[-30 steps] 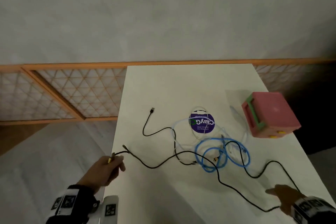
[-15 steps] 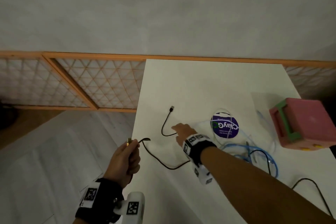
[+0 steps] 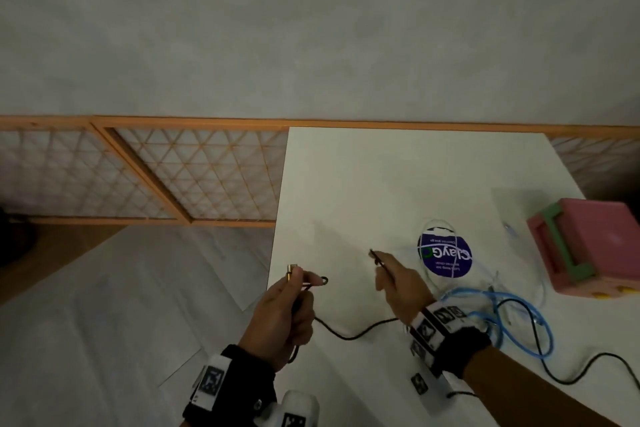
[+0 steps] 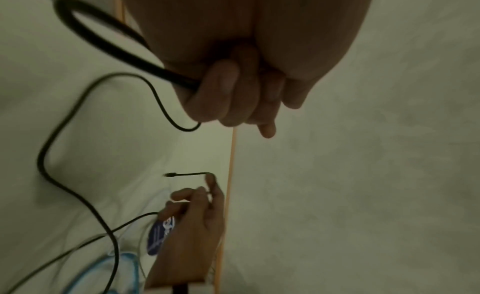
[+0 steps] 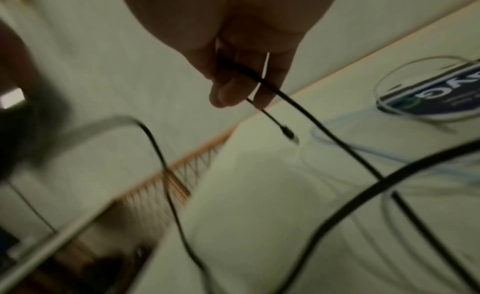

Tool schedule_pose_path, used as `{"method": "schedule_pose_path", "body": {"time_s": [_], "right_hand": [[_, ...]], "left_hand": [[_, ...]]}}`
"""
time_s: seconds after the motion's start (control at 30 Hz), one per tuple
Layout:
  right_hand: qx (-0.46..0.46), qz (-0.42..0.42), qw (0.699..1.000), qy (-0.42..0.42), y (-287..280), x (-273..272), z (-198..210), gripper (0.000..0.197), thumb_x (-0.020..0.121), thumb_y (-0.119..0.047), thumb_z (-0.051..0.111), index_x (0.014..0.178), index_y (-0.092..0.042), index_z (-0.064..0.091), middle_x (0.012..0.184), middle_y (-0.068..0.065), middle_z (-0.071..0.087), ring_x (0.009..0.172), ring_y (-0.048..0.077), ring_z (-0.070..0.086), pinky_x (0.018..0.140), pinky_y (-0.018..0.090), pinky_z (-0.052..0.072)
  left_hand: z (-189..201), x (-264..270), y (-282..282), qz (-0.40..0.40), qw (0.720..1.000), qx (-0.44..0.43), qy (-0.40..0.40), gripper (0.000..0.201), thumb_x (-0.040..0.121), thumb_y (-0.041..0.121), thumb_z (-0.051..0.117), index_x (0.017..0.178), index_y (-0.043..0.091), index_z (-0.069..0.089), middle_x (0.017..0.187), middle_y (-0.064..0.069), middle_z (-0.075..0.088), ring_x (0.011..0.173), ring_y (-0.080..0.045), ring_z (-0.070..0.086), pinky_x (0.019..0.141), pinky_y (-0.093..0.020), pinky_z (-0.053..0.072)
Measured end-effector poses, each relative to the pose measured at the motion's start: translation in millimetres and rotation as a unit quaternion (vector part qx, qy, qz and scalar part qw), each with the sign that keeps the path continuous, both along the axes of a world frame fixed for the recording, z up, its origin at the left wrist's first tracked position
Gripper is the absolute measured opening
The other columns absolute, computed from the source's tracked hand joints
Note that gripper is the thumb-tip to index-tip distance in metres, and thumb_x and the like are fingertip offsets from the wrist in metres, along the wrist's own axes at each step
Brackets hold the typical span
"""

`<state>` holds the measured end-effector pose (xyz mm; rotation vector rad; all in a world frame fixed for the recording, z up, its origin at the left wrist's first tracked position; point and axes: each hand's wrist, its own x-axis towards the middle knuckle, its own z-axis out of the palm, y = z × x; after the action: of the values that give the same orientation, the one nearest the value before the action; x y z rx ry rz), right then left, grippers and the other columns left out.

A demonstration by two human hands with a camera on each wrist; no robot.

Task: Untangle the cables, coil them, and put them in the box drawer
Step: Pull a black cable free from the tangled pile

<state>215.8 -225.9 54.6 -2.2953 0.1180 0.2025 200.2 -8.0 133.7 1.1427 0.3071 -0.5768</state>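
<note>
My left hand (image 3: 298,291) grips a thicker black cable (image 3: 346,336) just below its gold plug (image 3: 292,270), at the table's left edge; the curled fingers (image 4: 228,97) show in the left wrist view. To its right, my right hand (image 3: 385,265) pinches a thin black cable near its small plug (image 3: 374,254), held above the table; the same plug (image 5: 288,133) hangs below the fingertips (image 5: 228,93). The thicker cable sags between the hands and runs under my right wrist. A blue cable (image 3: 519,319) lies looped behind that wrist. The pink box (image 3: 595,246) with a green handle stands at the right.
A white cable (image 3: 437,224) loops around a round purple label (image 3: 445,258) on the white table (image 3: 398,177). More black cable (image 3: 602,360) trails at the lower right. A wooden lattice screen (image 3: 194,177) and grey floor lie left of the table edge.
My right hand came across from the table's right side to the thin cable's plug end and now pinches it, lifted off the table. The left hand keeps its grip on the gold-plug end.
</note>
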Motion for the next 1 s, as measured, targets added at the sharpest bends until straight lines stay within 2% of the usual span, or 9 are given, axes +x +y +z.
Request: {"method": "schedule_pose_path", "body": {"time_s": [0.1,0.2,0.37,0.43,0.53,0.6,0.7,0.83,1.0], "right_hand": [[0.086,0.049,0.99,-0.097,-7,-27,49,0.036,0.094,-0.039,0.034,0.129,-0.039,0.04,0.08,-0.024,0.062,0.06,0.002,0.055,0.058,0.008,0.041],[0.062,0.168,0.975,-0.128,-3,-56,77,0.05,0.09,-0.059,0.018,0.135,-0.044,0.034,0.08,-0.026,0.058,0.071,-0.003,0.052,0.067,0.008,0.041],[-0.125,0.293,0.924,-0.214,-14,-72,74,0.043,0.088,-0.019,0.039,0.131,-0.028,0.038,0.069,-0.007,0.064,0.057,0.005,0.051,0.048,0.018,0.04],[-0.158,0.307,0.916,-0.204,-21,-80,70,0.038,0.094,-0.026,0.032,0.131,-0.026,0.04,0.076,-0.009,0.066,0.062,0.005,0.056,0.052,0.017,0.044],[-0.086,0.236,0.963,-0.097,-39,-95,64,0.078,0.076,-0.069,0.008,0.127,-0.025,0.048,0.113,-0.006,0.067,0.1,0.009,0.06,0.083,0.024,0.046],[-0.04,0.169,0.985,-0.022,-62,-103,50,0.081,0.072,-0.077,0.013,0.107,-0.019,0.058,0.089,-0.009,0.068,0.082,-0.001,0.061,0.072,0.021,0.045],[-0.01,0.097,0.995,0.009,-99,-105,33,0.029,0.087,-0.048,0.049,0.073,-0.025,0.058,0.055,-0.017,0.051,0.058,-0.005,0.052,0.058,0.015,0.037],[-0.112,0.09,0.985,0.098,-142,-85,35,0.039,0.09,-0.034,0.052,0.055,-0.033,0.036,0.055,-0.01,0.041,0.059,0.007,0.044,0.058,0.02,0.035],[-0.041,-0.016,0.994,0.104,-181,-82,33,0.029,0.092,-0.026,0.052,0.064,-0.018,0.047,0.062,0.0,0.048,0.064,0.015,0.047,0.07,0.036,0.04]], "left_hand": [[7,8,-24,0.002,0.999,-0.037,0.018,0.042,0.08,0.045,0.049,0.092,0.006,0.057,0.048,0.007,0.018,0.037,-0.005,0.013,0.038,-0.015,0.012],[12,9,-49,-0.007,0.997,-0.068,0.036,0.053,0.077,0.052,0.053,0.101,0.005,0.057,0.053,0.005,0.018,0.037,-0.005,0.014,0.035,-0.015,0.013],[17,4,-78,-0.028,0.998,-0.055,0.019,0.048,0.081,0.046,0.054,0.106,0.005,0.061,0.059,0.004,0.033,0.039,-0.005,0.026,0.034,-0.016,0.019],[20,0,-87,-0.016,0.998,-0.063,0.011,0.037,0.084,0.043,0.052,0.089,0.007,0.06,0.057,0.004,0.034,0.04,-0.007,0.027,0.038,-0.019,0.023],[25,4,-91,0.079,0.992,-0.1,0.007,0.042,0.097,0.044,0.035,0.07,0.014,0.046,0.047,0.006,0.031,0.039,-0.009,0.03,0.044,-0.023,0.03],[29,9,-83,0.136,0.984,-0.112,-0.003,0.043,0.099,0.044,0.03,0.066,0.018,0.038,0.044,0.008,0.02,0.036,-0.008,0.017,0.038,-0.019,0.023],[28,10,-71,0.172,0.981,-0.084,-0.024,0.042,0.1,0.045,0.03,0.066,0.02,0.036,0.042,0.01,0.02,0.041,-0.009,0.005,0.035,-0.016,0.008],[25,9,-62,0.217,0.972,-0.059,-0.062,0.041,0.1,0.042,0.032,0.067,0.02,0.039,0.041,0.01,0.026,0.049,-0.013,0.004,0.039,-0.019,0.005],[26,14,-38,0.196,0.965,0.033,-0.169,0.041,0.095,0.039,0.046,0.059,0.023,0.035,0.04,0.012,0.026,0.043,-0.011,0.008,0.042,-0.022,0.007]]}}
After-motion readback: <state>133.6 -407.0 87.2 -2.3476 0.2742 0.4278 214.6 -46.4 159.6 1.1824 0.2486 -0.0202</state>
